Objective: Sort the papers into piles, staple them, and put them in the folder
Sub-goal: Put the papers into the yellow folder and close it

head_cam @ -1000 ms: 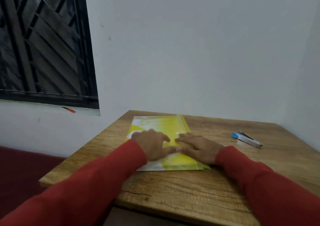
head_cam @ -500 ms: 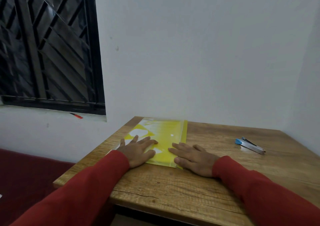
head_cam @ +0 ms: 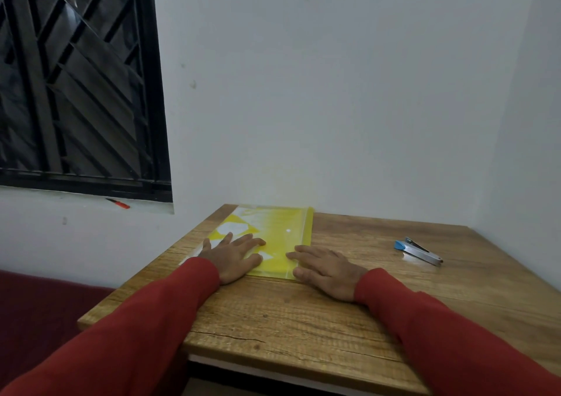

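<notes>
A translucent yellow folder (head_cam: pixel 279 231) lies flat on the far left part of the wooden table (head_cam: pixel 303 319), with white paper showing through it. My left hand (head_cam: pixel 233 256) rests flat on the folder's near left corner, fingers spread. My right hand (head_cam: pixel 324 268) lies flat at the folder's near right corner, its fingertips touching the edge. A blue and silver stapler (head_cam: pixel 419 251) sits alone on the table to the right, well apart from both hands.
White walls close the table in at the back and right. A dark barred window (head_cam: pixel 76 86) is on the left, with a small red item (head_cam: pixel 120 203) on its sill. The table's left edge drops to a dark red floor (head_cam: pixel 39 310).
The folder has been pushed away towards the wall and squared up. Both hands went from overlapping on its middle to lying flat at its near corners. The camera tilted up.
</notes>
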A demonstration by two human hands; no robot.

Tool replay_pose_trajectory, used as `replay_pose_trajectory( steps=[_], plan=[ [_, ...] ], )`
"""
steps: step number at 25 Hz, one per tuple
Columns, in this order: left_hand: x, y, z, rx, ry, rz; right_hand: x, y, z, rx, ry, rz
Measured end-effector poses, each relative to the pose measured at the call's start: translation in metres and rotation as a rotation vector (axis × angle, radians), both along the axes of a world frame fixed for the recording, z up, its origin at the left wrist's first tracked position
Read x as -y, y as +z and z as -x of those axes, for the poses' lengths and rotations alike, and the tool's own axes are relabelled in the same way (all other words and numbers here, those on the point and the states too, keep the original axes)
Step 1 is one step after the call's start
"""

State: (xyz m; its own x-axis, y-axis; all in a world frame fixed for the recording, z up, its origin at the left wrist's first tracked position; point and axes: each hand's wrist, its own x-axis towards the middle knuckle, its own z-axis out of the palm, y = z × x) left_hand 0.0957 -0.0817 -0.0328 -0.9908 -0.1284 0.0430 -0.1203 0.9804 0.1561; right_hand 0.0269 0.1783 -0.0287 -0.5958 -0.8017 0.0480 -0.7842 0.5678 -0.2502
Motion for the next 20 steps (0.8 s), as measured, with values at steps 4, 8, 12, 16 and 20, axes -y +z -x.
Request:
replay_pose_trajectory(
  steps=[4, 8, 12, 16, 20],
  plan=[
    [-0.001, 0.001, -0.005, -0.12, -0.017, -0.043, -0.007, 0.003, 0.007, -0.003, -0.007, 0.134],
    [-0.007, 0.014, 0.005, -0.447, -0.073, 0.0, -0.039, 0.023, 0.031, -0.406, -0.407, 0.284],
    [-0.029, 0.016, 0.029, -0.424, -0.062, -0.02, -0.095, 0.035, 0.046, -0.215, -0.946, 0.044],
    [-0.033, 0.0, 0.036, -0.424, -0.097, 0.0, -0.115, 0.03, 0.063, -0.002, -1.016, -0.144],
    [-0.03, 0.002, 0.036, -0.453, -0.096, -0.02, -0.106, 0.02, 0.072, -0.085, -0.922, 0.123]
  ],
)
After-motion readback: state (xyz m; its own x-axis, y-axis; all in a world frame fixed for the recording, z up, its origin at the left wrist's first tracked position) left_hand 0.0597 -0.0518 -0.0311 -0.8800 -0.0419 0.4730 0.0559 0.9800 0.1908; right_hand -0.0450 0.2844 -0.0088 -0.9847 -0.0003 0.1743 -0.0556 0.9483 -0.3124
